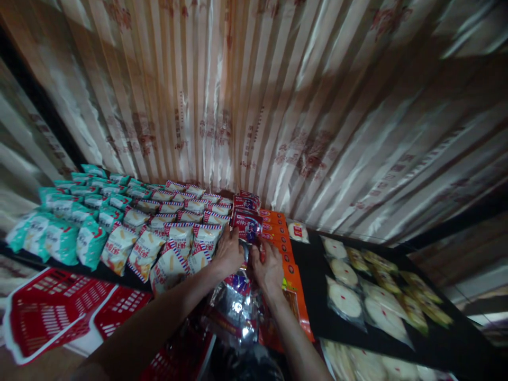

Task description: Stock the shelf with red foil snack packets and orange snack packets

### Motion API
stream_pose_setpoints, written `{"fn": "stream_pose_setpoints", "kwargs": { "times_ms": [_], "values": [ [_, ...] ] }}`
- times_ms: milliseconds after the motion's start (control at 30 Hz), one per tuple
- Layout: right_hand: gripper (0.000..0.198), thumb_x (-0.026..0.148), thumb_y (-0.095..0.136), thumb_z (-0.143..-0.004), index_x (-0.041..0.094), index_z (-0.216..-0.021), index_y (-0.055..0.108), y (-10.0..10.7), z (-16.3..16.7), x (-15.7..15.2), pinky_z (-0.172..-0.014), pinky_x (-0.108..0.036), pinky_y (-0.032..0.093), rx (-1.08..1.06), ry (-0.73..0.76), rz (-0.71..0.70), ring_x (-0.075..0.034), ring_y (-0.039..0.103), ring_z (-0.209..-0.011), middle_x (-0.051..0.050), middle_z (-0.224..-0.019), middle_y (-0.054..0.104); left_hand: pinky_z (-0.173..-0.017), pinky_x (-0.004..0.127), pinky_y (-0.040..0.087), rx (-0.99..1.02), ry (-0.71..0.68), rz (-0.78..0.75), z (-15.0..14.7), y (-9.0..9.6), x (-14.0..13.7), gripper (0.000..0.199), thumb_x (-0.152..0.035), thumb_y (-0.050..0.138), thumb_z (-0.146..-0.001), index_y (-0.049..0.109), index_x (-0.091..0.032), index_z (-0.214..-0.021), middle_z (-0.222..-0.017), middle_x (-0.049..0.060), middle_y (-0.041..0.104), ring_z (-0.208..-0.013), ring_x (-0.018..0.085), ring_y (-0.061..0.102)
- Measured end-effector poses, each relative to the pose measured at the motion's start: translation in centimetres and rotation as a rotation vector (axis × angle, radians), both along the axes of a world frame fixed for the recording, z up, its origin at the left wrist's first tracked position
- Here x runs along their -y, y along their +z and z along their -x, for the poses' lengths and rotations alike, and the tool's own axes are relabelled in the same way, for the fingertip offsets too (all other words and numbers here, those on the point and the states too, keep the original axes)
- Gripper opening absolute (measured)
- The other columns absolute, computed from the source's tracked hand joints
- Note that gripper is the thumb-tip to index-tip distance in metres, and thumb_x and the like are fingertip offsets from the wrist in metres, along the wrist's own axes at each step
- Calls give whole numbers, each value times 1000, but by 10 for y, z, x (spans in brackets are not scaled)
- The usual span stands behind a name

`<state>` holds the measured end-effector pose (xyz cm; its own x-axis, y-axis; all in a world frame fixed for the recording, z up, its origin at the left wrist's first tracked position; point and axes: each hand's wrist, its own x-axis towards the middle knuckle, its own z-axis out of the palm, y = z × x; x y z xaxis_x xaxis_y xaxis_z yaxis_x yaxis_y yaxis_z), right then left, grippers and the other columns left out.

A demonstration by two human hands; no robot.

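My left hand [230,251] and my right hand [268,265] are close together at the middle of the display, fingers curled. Between them is a shiny snack packet [245,256], gripped from both sides and partly covered by my fingers. Just beyond my fingertips lies a row of dark maroon snack packets [246,225]. Below my wrists a clear, glossy plastic bag [234,309] catches the light; its contents are hard to make out. Orange packets [291,272] lie in an overlapping column right beside my right hand.
Left of my hands stand rows of white shrimp-snack bags [145,251] and teal bags [61,241]. Red baskets [51,312] sit below the front edge. On the black tabletop [313,286] to the right lie round white packaged items [344,296] and yellow-green packets [413,309]. A pleated curtain [222,95] hangs behind.
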<state>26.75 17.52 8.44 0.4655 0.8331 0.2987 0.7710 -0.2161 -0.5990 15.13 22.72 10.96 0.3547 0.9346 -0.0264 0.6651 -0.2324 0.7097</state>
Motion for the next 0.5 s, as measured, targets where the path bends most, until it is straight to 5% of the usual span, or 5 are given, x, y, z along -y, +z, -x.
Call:
{"fn": "stream_pose_setpoints", "kwargs": {
  "times_ms": [133, 267, 400, 500],
  "values": [
    [49, 44, 33, -88, 11, -117, 57, 7, 6, 21, -101, -43, 35, -23, 5, -140, -26, 47, -117, -17, -123, 56, -116, 41, 12, 32, -48, -227, 13, 12, 31, 55, -13, 44, -79, 41, -8, -134, -152, 13, 22, -141, 28, 11],
    [47, 48, 37, -87, 13, -115, 54, 12, 27, 62, -93, -40, 43, -173, 15, -211, -25, 56, -107, -15, -114, 61, -108, 34, 33, 238, -104, -320, 43, 14, 89, 38, -12, 33, -85, 57, -16, -114, -131, 9, 52, -124, 19, 44],
    [38, 45, 39, -88, 18, -108, 57, -1, 68, 115, -73, -31, 51, -358, 103, -109, -21, 64, -82, -9, -94, 68, -91, 30, 47, 362, -208, -187, 88, -26, 151, 34, -15, 30, -87, 61, -22, -98, -101, 7, 65, -99, 17, 59],
    [32, 37, 35, -91, 21, -100, 62, -16, 101, 144, -76, -28, 49, -358, 387, 122, -19, 66, -84, -7, -93, 70, -95, 33, 45, 291, -163, 61, 122, -68, 176, 30, -21, 34, -87, 64, -24, -91, -103, 7, 65, -103, 21, 58]
  ]
}}
